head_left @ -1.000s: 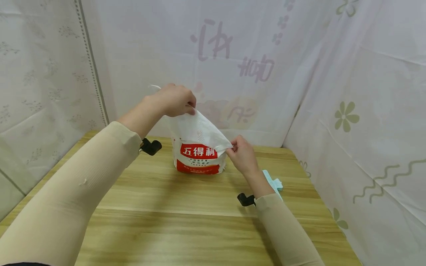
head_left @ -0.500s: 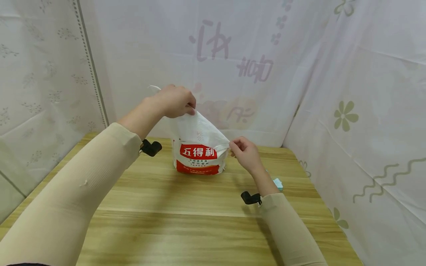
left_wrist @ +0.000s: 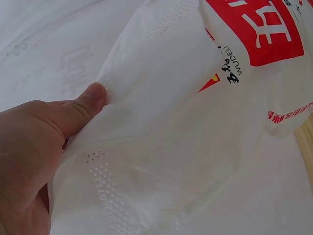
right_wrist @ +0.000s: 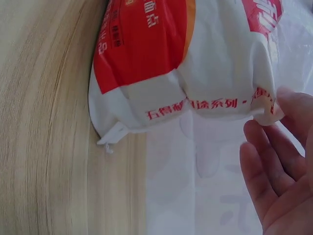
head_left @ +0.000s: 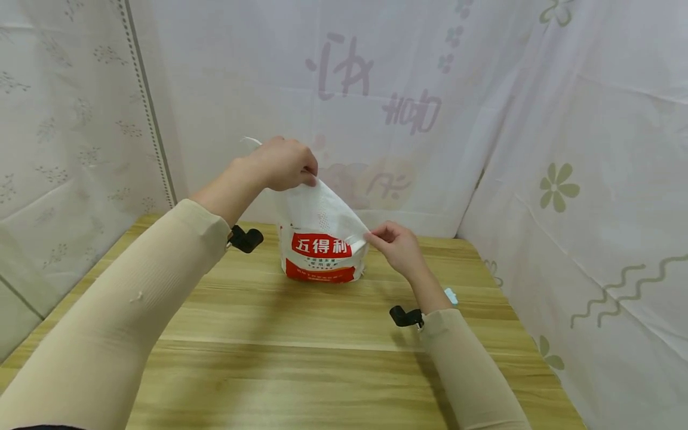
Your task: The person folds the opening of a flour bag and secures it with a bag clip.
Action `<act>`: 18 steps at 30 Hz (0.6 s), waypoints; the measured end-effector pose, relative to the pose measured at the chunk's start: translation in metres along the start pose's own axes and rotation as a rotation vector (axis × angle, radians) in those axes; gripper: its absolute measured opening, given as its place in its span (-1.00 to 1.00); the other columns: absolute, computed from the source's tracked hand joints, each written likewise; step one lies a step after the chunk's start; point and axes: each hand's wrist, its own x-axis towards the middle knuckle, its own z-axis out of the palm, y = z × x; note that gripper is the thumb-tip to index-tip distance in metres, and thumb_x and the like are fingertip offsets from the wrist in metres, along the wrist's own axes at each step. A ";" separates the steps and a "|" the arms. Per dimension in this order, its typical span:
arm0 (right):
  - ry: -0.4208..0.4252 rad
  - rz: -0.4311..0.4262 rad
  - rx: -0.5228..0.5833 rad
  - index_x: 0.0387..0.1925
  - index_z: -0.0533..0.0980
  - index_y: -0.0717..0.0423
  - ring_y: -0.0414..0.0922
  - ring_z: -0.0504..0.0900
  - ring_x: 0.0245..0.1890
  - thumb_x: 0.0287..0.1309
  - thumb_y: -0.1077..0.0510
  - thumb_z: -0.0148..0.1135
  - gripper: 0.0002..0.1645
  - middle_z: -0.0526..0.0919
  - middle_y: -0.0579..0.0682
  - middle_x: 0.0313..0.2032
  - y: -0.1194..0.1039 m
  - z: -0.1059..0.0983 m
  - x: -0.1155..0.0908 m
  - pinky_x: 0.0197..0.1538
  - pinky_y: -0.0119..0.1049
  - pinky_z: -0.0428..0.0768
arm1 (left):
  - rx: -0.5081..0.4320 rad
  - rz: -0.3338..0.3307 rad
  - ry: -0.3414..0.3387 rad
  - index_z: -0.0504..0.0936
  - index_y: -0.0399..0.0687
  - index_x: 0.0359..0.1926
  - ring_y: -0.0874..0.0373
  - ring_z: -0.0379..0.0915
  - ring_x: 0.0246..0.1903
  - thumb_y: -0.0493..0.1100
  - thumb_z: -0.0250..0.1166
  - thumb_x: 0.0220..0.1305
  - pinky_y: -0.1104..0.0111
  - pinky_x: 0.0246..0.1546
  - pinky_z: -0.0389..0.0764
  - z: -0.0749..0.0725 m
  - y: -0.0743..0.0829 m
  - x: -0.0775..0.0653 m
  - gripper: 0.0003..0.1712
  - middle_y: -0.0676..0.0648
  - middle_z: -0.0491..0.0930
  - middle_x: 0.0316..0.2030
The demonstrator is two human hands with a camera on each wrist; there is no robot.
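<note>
A white flour bag [head_left: 322,254] with red panels and white lettering stands on the wooden table, its upper part pulled up and slanting down to the right. My left hand [head_left: 282,164] pinches the bag's raised top edge; in the left wrist view the thumb of the left hand [left_wrist: 44,127] presses on the white material. Lower down, my right hand [head_left: 398,246] pinches the bag's right upper corner between thumb and fingers. The right wrist view shows the right hand [right_wrist: 283,156] at that corner, its other fingers loosely bent beneath. The bag's contents are hidden.
A pale blue object [head_left: 451,296] lies on the table [head_left: 269,358], partly hidden behind my right forearm. Printed white curtains [head_left: 376,71] enclose the table at the back and both sides. A black camera mount [head_left: 405,316] juts from the right wrist, another from the left.
My right hand shifted its fingers at the bag's corner and took a fresh pinch, its forearm moving slightly right and covering more of the pale blue object. The left hand stays in place.
</note>
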 end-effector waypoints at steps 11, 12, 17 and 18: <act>-0.024 -0.016 -0.033 0.20 0.71 0.10 0.07 0.81 -0.04 0.50 0.01 0.41 -0.62 0.85 0.17 -0.02 -0.002 0.007 0.004 -0.11 -0.29 0.67 | -0.008 -0.013 0.009 0.82 -0.07 0.10 -0.08 0.62 0.03 -0.02 0.36 0.59 -0.05 0.31 0.57 0.002 -0.001 -0.001 -0.71 -0.10 0.81 0.07; -0.025 -0.016 -0.039 0.24 0.71 0.10 0.06 0.81 -0.04 0.51 0.02 0.40 -0.60 0.86 0.17 -0.01 -0.002 0.007 0.005 -0.11 -0.30 0.67 | -0.009 -0.012 0.010 0.82 -0.07 0.10 -0.08 0.62 0.03 -0.02 0.36 0.59 -0.05 0.32 0.57 0.002 -0.001 -0.001 -0.71 -0.10 0.81 0.07; -0.023 -0.006 -0.081 0.13 0.79 0.10 -0.01 0.75 -0.15 0.52 -0.01 0.38 -0.66 0.88 0.13 -0.07 -0.006 0.008 0.006 -0.16 -0.28 0.62 | -0.009 -0.012 0.012 0.82 -0.07 0.11 -0.08 0.63 0.04 -0.02 0.36 0.59 -0.06 0.33 0.57 0.001 0.000 -0.001 -0.71 -0.11 0.81 0.07; -0.021 -0.009 -0.086 0.08 0.79 0.10 -0.01 0.72 -0.19 0.52 -0.01 0.38 -0.68 0.88 0.13 -0.11 -0.007 0.008 0.006 -0.18 -0.26 0.60 | -0.009 -0.012 0.011 0.82 -0.07 0.11 -0.08 0.63 0.04 -0.02 0.35 0.59 -0.06 0.32 0.57 0.001 -0.001 -0.001 -0.71 -0.11 0.80 0.07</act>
